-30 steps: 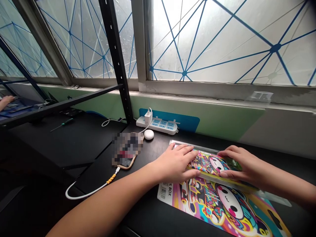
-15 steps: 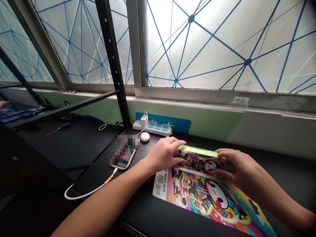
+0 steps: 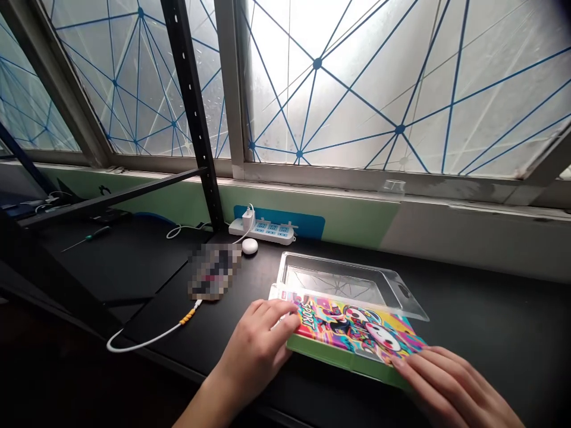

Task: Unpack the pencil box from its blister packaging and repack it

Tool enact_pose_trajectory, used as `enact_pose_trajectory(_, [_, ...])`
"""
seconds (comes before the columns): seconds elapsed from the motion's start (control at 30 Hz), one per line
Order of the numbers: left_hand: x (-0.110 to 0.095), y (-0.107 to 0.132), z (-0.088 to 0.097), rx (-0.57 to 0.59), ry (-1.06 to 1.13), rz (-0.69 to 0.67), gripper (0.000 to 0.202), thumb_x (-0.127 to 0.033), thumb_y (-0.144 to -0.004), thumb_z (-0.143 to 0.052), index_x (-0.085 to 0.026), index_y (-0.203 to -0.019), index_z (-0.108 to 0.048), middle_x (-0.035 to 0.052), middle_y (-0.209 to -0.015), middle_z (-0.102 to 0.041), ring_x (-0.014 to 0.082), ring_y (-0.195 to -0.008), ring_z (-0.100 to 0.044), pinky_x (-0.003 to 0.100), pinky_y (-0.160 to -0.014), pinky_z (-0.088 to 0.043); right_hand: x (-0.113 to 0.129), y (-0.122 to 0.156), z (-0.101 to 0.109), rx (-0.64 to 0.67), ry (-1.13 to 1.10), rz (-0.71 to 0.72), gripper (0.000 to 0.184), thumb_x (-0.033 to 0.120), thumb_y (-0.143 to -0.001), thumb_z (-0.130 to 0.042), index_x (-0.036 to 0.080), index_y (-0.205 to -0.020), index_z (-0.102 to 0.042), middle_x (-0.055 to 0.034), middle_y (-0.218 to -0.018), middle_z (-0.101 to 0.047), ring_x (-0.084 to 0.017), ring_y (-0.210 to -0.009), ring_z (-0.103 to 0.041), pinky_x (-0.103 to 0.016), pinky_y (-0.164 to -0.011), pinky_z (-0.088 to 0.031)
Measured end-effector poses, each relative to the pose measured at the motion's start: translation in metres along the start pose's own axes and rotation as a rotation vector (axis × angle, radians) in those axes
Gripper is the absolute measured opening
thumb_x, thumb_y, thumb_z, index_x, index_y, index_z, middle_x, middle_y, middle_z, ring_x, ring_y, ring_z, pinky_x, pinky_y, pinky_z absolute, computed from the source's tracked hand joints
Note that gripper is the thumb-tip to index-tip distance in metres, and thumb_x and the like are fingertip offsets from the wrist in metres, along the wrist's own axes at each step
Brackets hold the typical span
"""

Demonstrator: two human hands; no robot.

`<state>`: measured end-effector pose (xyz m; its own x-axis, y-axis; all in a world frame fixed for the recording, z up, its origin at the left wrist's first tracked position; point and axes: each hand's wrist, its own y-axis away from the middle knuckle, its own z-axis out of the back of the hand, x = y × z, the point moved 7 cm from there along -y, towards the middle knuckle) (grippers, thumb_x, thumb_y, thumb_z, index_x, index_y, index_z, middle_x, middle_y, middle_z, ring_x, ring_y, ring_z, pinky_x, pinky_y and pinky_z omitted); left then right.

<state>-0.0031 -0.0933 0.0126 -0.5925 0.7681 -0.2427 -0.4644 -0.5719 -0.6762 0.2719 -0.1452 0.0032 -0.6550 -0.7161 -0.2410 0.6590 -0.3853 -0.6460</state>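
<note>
A pencil box (image 3: pixel 357 326) with a bright cartoon lid and a green side lies between my hands near the front of the black table. My left hand (image 3: pixel 263 333) grips its left end, fingertips on the lid and thumb low at the side. At the right end my right hand (image 3: pixel 455 380) holds the corner, its fingers resting on the lid's edge. Behind the box stands a clear plastic packaging shell (image 3: pixel 339 282), partly covered by it. A strip of printed card (image 3: pixel 274 291) shows at the box's far left corner; the rest is hidden.
A phone (image 3: pixel 212 276), blurred out, lies to the left with a white charging cable (image 3: pixel 147 345) attached. Beyond it are a round white case (image 3: pixel 250 246) and a power strip (image 3: pixel 267 230). A black metal rack (image 3: pixel 196 113) rises at the left, near a screwdriver (image 3: pixel 89 238).
The pencil box, earlier held tilted over the printed card, now lies closer to me with its lid facing up. The clear shell has come into sight behind it. My view has shifted right.
</note>
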Motion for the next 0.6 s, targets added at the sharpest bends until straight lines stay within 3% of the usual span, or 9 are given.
enact_pose_trajectory(0.13, [0.010, 0.014, -0.009, 0.153, 0.096, 0.255, 0.050, -0.010, -0.085, -0.068, -0.026, -0.130, -0.053, 0.0091, -0.143, -0.059, 0.0271, -0.124, -0.061, 0.041, -0.099, -0.053, -0.001, -0.006, -0.007, 0.066, -0.024, 0.091, 0.042, 0.008, -0.094, -0.055, 0.019, -0.133, -0.063, -0.0059, -0.117, -0.074, -0.023, -0.116, -0.066, -0.039, -0.113, -0.043])
enact_pose_trajectory(0.23, [0.013, 0.015, -0.008, 0.267, 0.198, 0.380, 0.066, -0.014, -0.080, -0.070, -0.029, -0.140, -0.049, 0.0055, -0.147, -0.056, 0.0270, -0.130, -0.056, 0.040, -0.106, -0.051, -0.012, -0.008, -0.008, 0.104, -0.021, -0.015, 0.044, 0.027, -0.089, -0.069, 0.021, -0.132, -0.062, -0.0102, -0.126, -0.071, -0.026, -0.114, -0.068, -0.037, -0.099, -0.056])
enact_pose_trajectory(0.33, [0.011, 0.013, -0.009, 0.361, 0.273, 0.400, 0.074, -0.017, -0.075, -0.073, -0.030, -0.143, -0.048, 0.0032, -0.147, -0.056, 0.0279, -0.136, -0.049, 0.043, -0.115, -0.043, -0.022, -0.001, -0.012, 0.173, -0.057, -0.162, 0.057, 0.044, -0.085, -0.074, 0.025, -0.136, -0.059, -0.0115, -0.135, -0.067, -0.029, -0.113, -0.070, -0.037, -0.089, -0.062])
enact_pose_trajectory(0.47, [0.016, 0.015, -0.013, 0.420, 0.327, 0.501, 0.077, -0.022, -0.076, -0.076, -0.031, -0.147, -0.048, 0.0049, -0.150, -0.053, 0.0285, -0.141, -0.045, 0.044, -0.119, -0.038, -0.030, 0.011, -0.017, 0.270, -0.137, -0.285, 0.064, 0.044, -0.084, -0.075, 0.031, -0.143, -0.055, -0.0102, -0.146, -0.059, -0.032, -0.122, -0.065, -0.040, -0.095, -0.060])
enact_pose_trajectory(0.6, [0.021, 0.018, -0.017, 0.444, 0.332, 0.584, 0.080, -0.024, -0.079, -0.076, -0.031, -0.152, -0.043, 0.0075, -0.154, -0.048, 0.0294, -0.142, -0.044, 0.046, -0.119, -0.037, -0.039, 0.013, -0.016, 0.325, -0.202, -0.325, 0.058, 0.041, -0.086, -0.072, 0.031, -0.141, -0.057, -0.0106, -0.147, -0.058, -0.031, -0.126, -0.063, -0.041, -0.097, -0.059])
